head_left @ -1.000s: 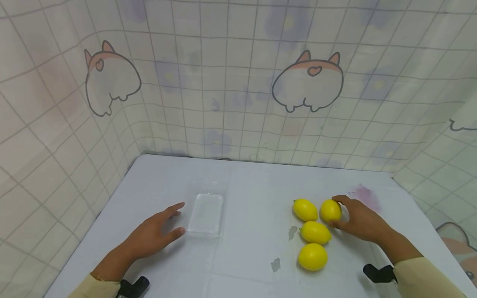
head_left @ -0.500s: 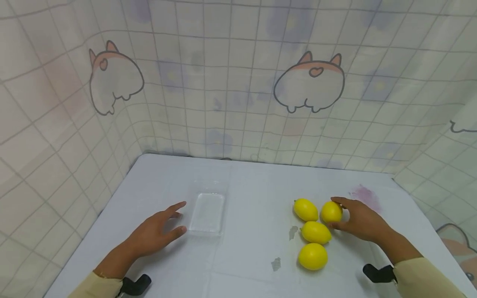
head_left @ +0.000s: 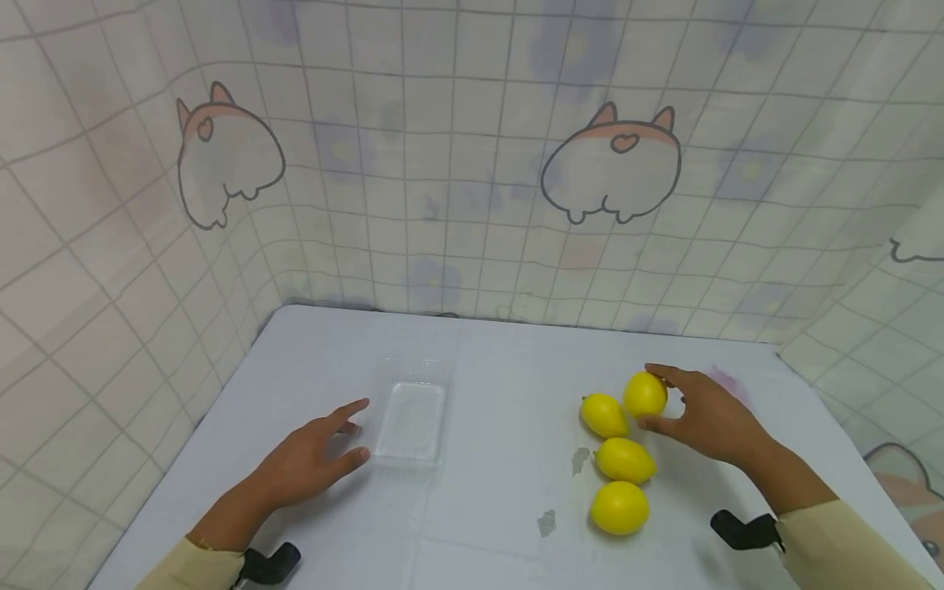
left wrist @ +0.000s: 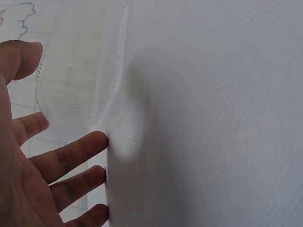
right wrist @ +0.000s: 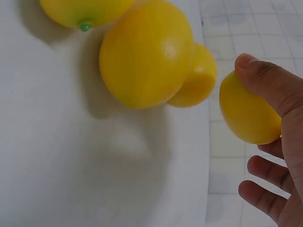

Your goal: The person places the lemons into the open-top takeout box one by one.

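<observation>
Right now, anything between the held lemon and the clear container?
Yes: the farthest loose lemon, just left of the held lemon in the head view. Past it, nothing visible before the clear container.

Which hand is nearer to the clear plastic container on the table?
Left. The left hand is close beside the clear container, at its left side; the right hand is well away to its right, holding a yellow lemon.

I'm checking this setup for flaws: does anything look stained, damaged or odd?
Yes, the white tabletop: a pinkish-purple smudge beyond the right hand and two ragged grey patches left of the lemons break its white surface.
</observation>
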`<state>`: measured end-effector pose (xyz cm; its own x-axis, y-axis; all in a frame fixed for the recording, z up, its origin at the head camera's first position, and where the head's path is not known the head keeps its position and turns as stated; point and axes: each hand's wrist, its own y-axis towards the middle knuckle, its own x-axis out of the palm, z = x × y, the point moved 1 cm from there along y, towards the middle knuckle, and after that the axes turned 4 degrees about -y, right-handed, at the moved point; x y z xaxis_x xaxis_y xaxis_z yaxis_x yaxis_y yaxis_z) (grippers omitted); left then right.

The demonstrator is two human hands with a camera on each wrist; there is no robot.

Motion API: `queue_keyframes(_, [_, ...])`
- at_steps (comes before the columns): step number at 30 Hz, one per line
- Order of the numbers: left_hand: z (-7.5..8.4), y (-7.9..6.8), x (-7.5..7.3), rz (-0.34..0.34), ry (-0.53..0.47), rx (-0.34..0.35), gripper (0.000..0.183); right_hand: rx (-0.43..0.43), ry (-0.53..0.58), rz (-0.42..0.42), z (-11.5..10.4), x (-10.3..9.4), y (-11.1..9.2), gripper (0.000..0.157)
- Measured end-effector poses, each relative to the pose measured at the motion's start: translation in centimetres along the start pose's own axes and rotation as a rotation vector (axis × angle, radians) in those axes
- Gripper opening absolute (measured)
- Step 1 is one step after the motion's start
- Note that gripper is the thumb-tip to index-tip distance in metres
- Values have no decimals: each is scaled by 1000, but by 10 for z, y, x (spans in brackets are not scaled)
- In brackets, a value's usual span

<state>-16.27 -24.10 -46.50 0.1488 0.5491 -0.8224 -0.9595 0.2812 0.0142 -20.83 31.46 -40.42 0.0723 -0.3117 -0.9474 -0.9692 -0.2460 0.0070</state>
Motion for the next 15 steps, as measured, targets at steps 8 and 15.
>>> queue_keyframes(8, [0, -1, 1, 6, 7, 4, 73, -47, 32, 0, -30, -5, 6, 92])
queue_keyframes(15, [-1, 0, 3, 5, 2, -1, 74, -58, 53, -14, -49, -3, 12, 92])
